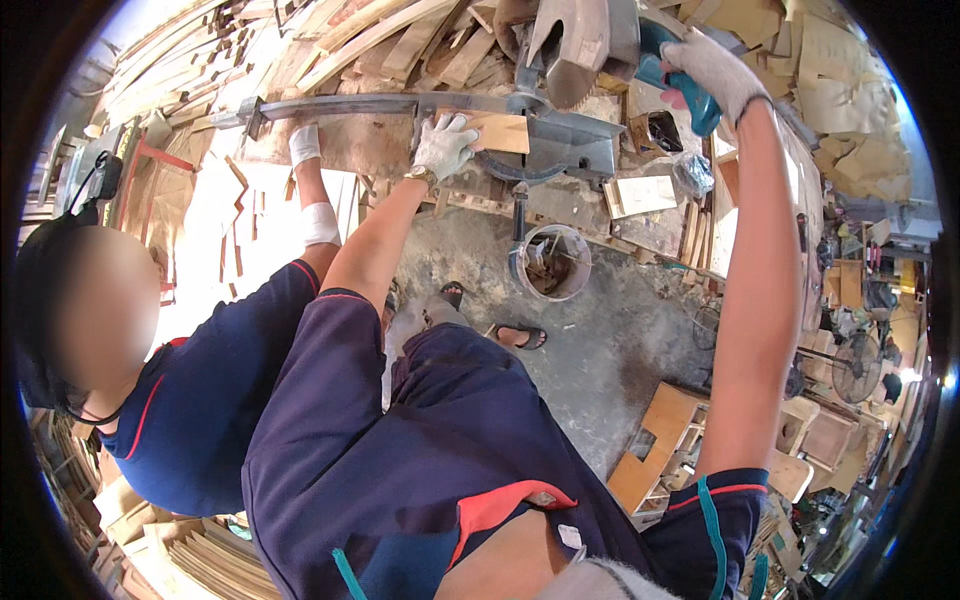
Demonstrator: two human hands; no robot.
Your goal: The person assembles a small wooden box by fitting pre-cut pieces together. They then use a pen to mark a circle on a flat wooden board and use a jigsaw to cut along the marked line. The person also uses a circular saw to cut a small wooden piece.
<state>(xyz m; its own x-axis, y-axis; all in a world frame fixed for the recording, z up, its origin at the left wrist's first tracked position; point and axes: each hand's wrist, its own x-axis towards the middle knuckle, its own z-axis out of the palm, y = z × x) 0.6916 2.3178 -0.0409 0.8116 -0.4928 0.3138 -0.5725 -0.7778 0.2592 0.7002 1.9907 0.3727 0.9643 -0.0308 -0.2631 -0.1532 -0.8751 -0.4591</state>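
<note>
Scrap timber and offcuts crowd the workshop all round a long counter (330, 140) that carries a grey mitre saw (570, 60), with a white bucket (553, 262) on the concrete floor below it. Left hand (443, 143), in a white glove, presses flat with fingers spread on a small wooden board (502, 131) lying on the saw's base against the fence. Right hand (722, 70), gloved too, is up high with fingers clamped round the saw's teal handle (690, 95), while a co-worker's gloved hand (304, 143) rests on the counter further left.

One head-worn fisheye looks steeply down, close over the saw bench (340, 140).
</note>
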